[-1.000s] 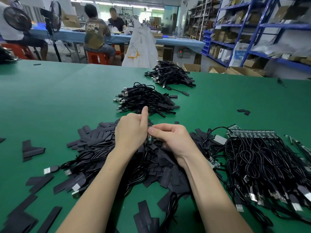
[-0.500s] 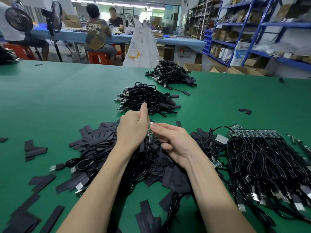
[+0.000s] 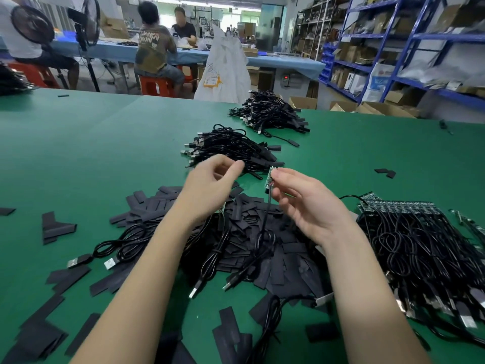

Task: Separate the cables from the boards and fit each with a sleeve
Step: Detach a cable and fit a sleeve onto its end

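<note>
Now the right hand (image 3: 307, 203) is raised above the sleeves (image 3: 252, 232), pinching a small green board (image 3: 270, 177) between thumb and fingertips; its black cable (image 3: 265, 232) hangs straight down from the board into the heap. The left hand (image 3: 210, 190) hovers just beside it, apart from it, fingers loosely curled and holding nothing; motion blur softens its fingertips. Flat black sleeves lie heaped under both hands and scattered across the green table (image 3: 78, 153), with loose cables among them. To the right lies a row of boards (image 3: 399, 206) with cables still attached. Beyond the hands sit two piles (image 3: 231, 148) of sleeved cables, one behind the other.
</note>
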The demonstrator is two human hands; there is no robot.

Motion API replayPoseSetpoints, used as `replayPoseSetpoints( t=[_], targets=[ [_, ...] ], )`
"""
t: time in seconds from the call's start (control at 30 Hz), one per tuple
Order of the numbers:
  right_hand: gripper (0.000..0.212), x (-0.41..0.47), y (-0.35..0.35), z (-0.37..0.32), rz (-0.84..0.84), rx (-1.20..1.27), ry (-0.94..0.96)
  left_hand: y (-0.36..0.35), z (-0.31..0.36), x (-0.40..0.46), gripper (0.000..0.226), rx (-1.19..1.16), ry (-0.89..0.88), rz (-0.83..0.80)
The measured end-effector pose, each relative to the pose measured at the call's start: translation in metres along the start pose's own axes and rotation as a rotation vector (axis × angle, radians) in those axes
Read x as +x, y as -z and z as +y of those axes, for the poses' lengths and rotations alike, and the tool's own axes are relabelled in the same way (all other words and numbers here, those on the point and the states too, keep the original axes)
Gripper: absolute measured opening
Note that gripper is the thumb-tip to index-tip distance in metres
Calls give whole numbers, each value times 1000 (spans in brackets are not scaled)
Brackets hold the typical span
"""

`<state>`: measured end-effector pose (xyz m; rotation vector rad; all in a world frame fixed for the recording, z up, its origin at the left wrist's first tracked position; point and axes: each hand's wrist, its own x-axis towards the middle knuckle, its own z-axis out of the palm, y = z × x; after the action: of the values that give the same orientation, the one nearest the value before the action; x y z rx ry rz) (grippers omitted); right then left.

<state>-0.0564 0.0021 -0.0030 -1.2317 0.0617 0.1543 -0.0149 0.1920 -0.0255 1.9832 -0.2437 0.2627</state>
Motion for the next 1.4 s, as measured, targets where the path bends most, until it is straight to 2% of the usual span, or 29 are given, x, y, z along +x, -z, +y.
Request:
replayPoseSetpoints(
  t=[0.07, 0.1, 0.17, 0.23, 0.3, 0.37, 0.43, 0.5, 0.67, 0.87, 0.97, 1.1, 1.23, 1.4],
  targets=[
    [7, 4, -6, 5, 16, 54, 20, 0, 12, -2, 18, -384, 144, -289],
    [7, 5, -8, 7, 24, 87, 27, -1, 15, -4, 18, -461, 162, -372],
    [8, 7, -9, 9, 32, 122, 41, -1, 18, -8, 16, -474, 130, -406],
    [9, 8, -6, 10, 52, 74, 53, -2, 19, -9, 11, -468, 131, -348],
    [11, 8, 2, 11, 114, -171, 88, 0, 18, -7, 5, -428, 181, -276],
    [7, 7, 14, 10, 149, -683, 155, 2, 16, -5, 4, -287, 232, -209],
    [8, 5, 24, 8, 8, -1074, 166, 6, 14, -4, 7, -143, 254, -174],
    [16, 2, 24, 8, -158, -1208, 93, 10, 13, -2, 5, -62, 260, -168],
    [27, 4, 13, 12, -292, -1328, 61, 13, 13, -2, 6, -10, 249, -194],
    [23, 3, 19, 9, -113, -1410, 99, 10, 10, -2, 9, 21, 224, -232],
    [34, 3, 20, 5, -109, -1426, 122, 9, 9, -2, 7, 22, 218, -229],
    [17, 2, 15, 8, -94, -1390, 75, 8, 9, -2, 7, 16, 218, -236],
    [20, 4, 11, 12, -18, -1442, 85, 5, 9, -3, 6, 20, 205, -237],
    [15, 4, 16, 11, -32, -1299, 160, 5, 9, -6, 4, 5, 181, -256]
  ],
)
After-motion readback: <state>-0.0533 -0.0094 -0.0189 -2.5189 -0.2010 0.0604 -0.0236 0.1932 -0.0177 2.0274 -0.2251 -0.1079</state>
